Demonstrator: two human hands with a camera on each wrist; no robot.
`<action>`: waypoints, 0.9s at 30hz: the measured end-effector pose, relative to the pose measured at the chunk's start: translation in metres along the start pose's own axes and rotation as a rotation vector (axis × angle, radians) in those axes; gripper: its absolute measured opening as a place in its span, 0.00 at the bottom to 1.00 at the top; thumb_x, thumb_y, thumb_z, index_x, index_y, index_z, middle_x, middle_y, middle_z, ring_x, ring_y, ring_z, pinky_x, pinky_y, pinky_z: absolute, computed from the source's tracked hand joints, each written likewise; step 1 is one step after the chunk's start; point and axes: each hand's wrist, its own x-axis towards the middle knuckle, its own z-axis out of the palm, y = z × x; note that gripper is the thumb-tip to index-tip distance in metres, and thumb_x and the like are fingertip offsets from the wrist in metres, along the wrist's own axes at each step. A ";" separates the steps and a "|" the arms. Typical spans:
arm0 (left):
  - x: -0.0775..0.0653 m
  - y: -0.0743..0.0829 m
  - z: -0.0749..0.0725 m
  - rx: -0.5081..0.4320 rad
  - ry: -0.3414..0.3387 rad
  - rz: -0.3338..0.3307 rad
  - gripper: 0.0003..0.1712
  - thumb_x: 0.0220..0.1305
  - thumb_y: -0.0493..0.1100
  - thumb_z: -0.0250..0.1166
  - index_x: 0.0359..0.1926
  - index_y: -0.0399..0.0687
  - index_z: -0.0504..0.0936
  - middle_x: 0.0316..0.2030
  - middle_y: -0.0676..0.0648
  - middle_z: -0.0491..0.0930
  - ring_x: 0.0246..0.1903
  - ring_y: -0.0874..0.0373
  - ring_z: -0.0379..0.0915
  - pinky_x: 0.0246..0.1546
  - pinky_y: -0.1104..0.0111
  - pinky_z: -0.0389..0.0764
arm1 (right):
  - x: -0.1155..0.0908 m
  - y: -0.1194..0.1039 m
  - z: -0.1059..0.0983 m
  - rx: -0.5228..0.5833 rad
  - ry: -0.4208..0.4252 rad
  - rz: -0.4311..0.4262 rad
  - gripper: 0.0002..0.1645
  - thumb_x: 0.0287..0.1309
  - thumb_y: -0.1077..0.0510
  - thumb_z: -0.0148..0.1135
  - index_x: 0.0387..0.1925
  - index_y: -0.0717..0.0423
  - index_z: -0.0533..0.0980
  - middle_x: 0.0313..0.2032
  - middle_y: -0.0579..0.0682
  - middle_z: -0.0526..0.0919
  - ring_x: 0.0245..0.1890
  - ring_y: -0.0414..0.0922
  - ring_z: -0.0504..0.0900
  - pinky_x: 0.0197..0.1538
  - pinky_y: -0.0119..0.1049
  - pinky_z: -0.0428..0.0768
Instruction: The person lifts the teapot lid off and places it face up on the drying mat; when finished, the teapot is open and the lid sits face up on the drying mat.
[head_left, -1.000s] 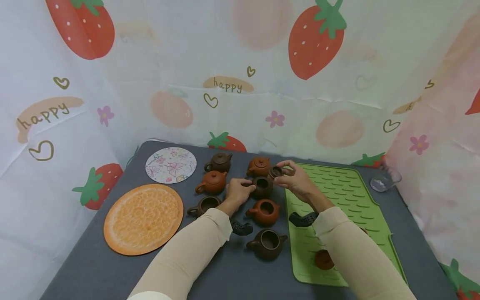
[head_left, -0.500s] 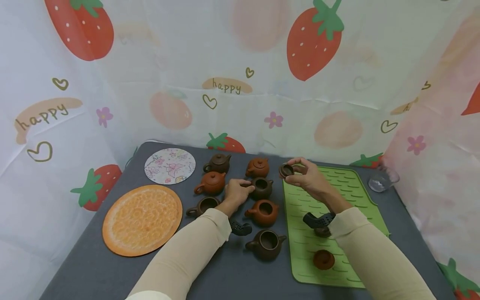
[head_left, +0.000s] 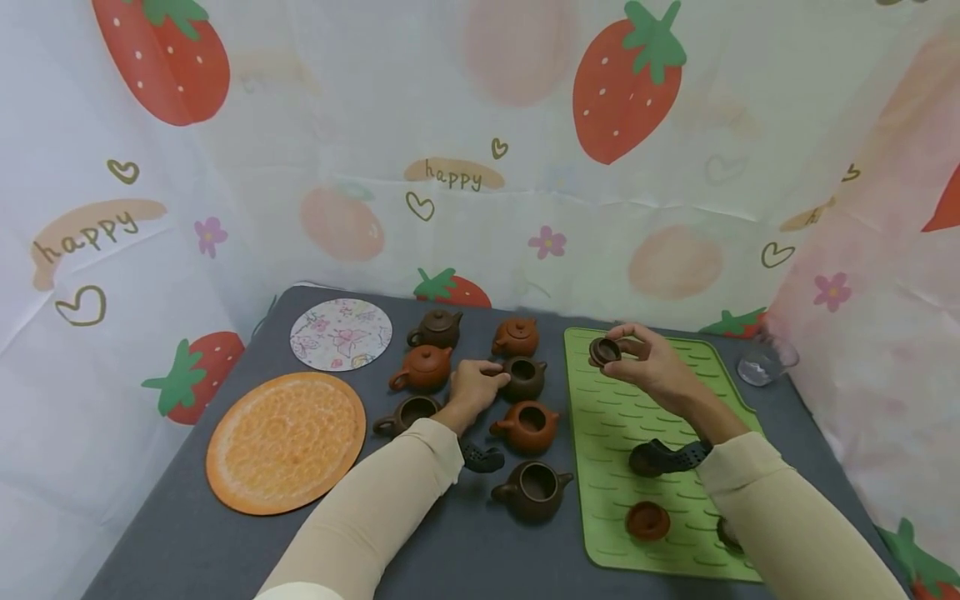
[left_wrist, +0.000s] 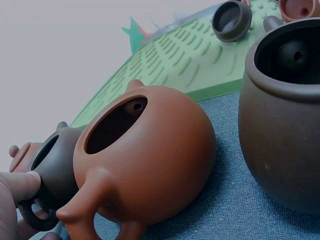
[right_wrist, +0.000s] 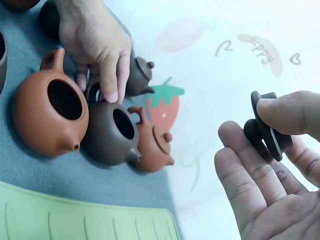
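Note:
My left hand (head_left: 472,390) grips the handle of a dark brown open teapot (head_left: 523,377), its thumb on top of the handle in the right wrist view. Over the far left part of the green mat (head_left: 611,492), my right hand (head_left: 656,371) pinches a dark teapot lid (right_wrist: 270,127) between thumb and fingers. The lid's hollow underside faces the head camera, and its knob points toward the fingers. Just in front of the held teapot stands a reddish open teapot (head_left: 536,442). A reddish lidded teapot (head_left: 516,336) sits right behind it.
Nearest me is a dark open teapot (head_left: 528,504). More teapots stand left, among them a reddish lidded one (head_left: 422,368). A reddish lid (head_left: 648,520) and dark lids lie on the mat. A glass jug (head_left: 759,367) stands far right; an orange round mat (head_left: 285,442) lies left.
My right hand has carried the dark lid to the right, away from the dark teapot and over the green mat. The left hand has stayed at the teapot's handle.

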 end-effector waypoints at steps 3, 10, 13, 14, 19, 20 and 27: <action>0.000 0.000 0.000 0.001 -0.005 0.001 0.10 0.59 0.47 0.71 0.42 0.52 0.89 0.50 0.44 0.79 0.52 0.45 0.71 0.48 0.54 0.74 | -0.007 0.002 -0.006 -0.039 0.011 0.008 0.26 0.61 0.70 0.60 0.58 0.67 0.61 0.60 0.69 0.64 0.53 0.57 0.77 0.51 0.43 0.77; -0.003 -0.001 0.000 -0.017 -0.018 0.001 0.10 0.60 0.46 0.71 0.42 0.51 0.88 0.49 0.44 0.79 0.51 0.45 0.71 0.48 0.54 0.74 | -0.024 0.011 -0.023 -0.106 0.034 0.018 0.26 0.63 0.68 0.60 0.59 0.68 0.62 0.61 0.69 0.64 0.51 0.49 0.79 0.49 0.40 0.78; -0.003 -0.001 -0.001 -0.026 -0.017 0.004 0.10 0.60 0.46 0.71 0.42 0.51 0.88 0.49 0.44 0.79 0.51 0.45 0.71 0.47 0.55 0.75 | -0.029 0.015 -0.031 -0.100 0.038 0.019 0.25 0.63 0.68 0.60 0.59 0.67 0.62 0.60 0.67 0.65 0.52 0.50 0.79 0.50 0.40 0.78; -0.003 -0.001 -0.001 -0.028 -0.016 0.004 0.10 0.60 0.46 0.71 0.42 0.51 0.88 0.49 0.44 0.79 0.51 0.45 0.71 0.47 0.55 0.74 | -0.031 0.016 -0.033 -0.091 0.039 0.020 0.25 0.63 0.68 0.59 0.59 0.68 0.62 0.60 0.66 0.66 0.52 0.51 0.78 0.50 0.40 0.78; -0.003 -0.001 -0.001 -0.025 -0.014 0.001 0.10 0.60 0.46 0.71 0.42 0.51 0.88 0.49 0.45 0.79 0.50 0.46 0.71 0.46 0.55 0.75 | -0.038 0.021 -0.043 -0.067 0.043 0.033 0.26 0.63 0.70 0.58 0.60 0.68 0.61 0.56 0.62 0.69 0.52 0.53 0.78 0.49 0.41 0.78; -0.003 -0.001 -0.001 -0.024 -0.014 0.001 0.10 0.59 0.46 0.71 0.42 0.51 0.88 0.48 0.45 0.79 0.50 0.46 0.71 0.46 0.55 0.75 | -0.040 0.022 -0.044 -0.057 0.043 0.039 0.26 0.63 0.70 0.58 0.60 0.68 0.61 0.56 0.61 0.69 0.51 0.52 0.79 0.49 0.41 0.78; -0.002 0.000 -0.001 -0.013 -0.004 0.009 0.09 0.59 0.46 0.71 0.41 0.52 0.89 0.49 0.44 0.79 0.52 0.45 0.70 0.49 0.54 0.73 | -0.047 0.034 -0.052 -0.034 0.065 0.068 0.27 0.64 0.71 0.57 0.61 0.69 0.58 0.57 0.64 0.66 0.50 0.48 0.79 0.50 0.40 0.78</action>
